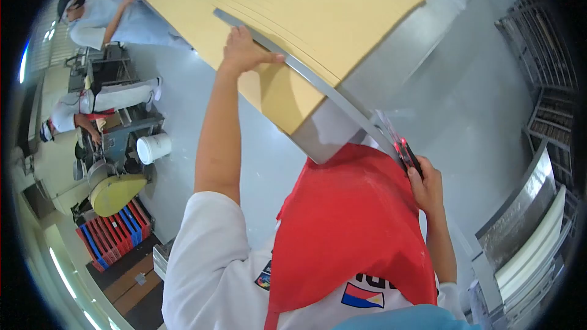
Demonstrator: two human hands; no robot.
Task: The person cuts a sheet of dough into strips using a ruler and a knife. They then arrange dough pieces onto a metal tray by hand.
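A long metal straightedge (318, 84) lies slantwise across a thick yellow, dough-like sheet (342, 9) on a steel table (327, 128). My left hand (243, 52) holds the straightedge near its far end, thumb stretched along its edge and fingers bunched. At the straightedge's near end, beyond the table edge, my right hand (428, 180) is closed around a black-and-red utility knife (408, 154). Its blade is too blurred to make out. Several thin parallel lines run along the sheet's surface. A yellow strip (287, 95) lies on the near side of the straightedge.
Two or more people (119, 15) work along the table's far left end. Another person (98, 104) stands by equipment at left, near a white bucket (154, 148). Metal racks (544, 55) line the right side; a red apron (354, 220) hangs before me at the table edge.
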